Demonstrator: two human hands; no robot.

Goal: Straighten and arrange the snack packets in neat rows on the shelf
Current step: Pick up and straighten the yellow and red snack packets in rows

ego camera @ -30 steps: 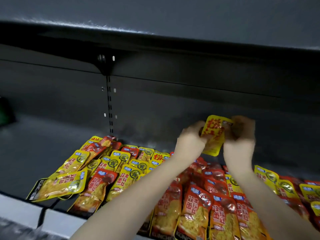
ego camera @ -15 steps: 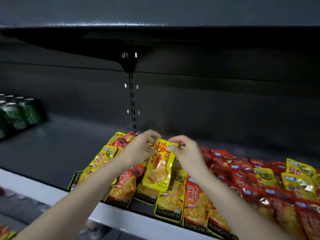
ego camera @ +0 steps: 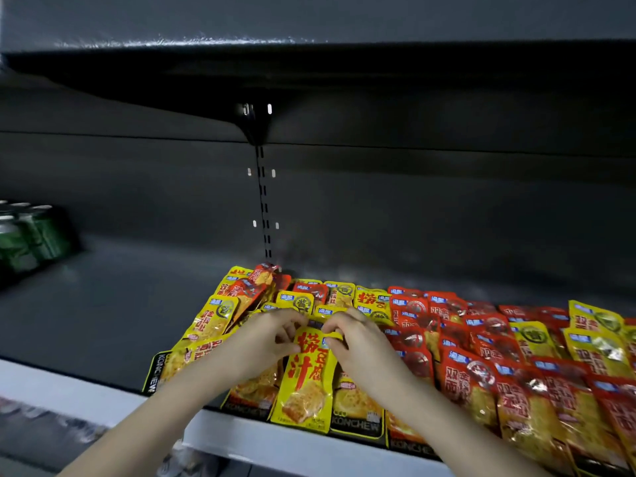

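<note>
A yellow snack packet [ego camera: 306, 380] with red characters lies lengthwise near the shelf's front edge, on top of other packets. My left hand [ego camera: 268, 335] pinches its top left corner and my right hand [ego camera: 354, 339] pinches its top right corner. Yellow packets [ego camera: 213, 315] lie loosely overlapped to the left and behind my hands. Red packets [ego camera: 464, 376] fill the shelf to the right in rough overlapping rows, with a few yellow ones [ego camera: 595, 346] mixed in at the far right.
The dark shelf floor [ego camera: 113, 304] stretches bare to the left of the packets. Green cans [ego camera: 31, 235] stand at the far left. A pale front rail [ego camera: 69, 394] edges the shelf. Another shelf [ego camera: 309, 63] hangs overhead, with a slotted upright [ego camera: 263, 201] behind.
Both hands carried the yellow packet from up near the back wall, down and forward, and it now lies flat at the front of the pile. The camera view shifted left.
</note>
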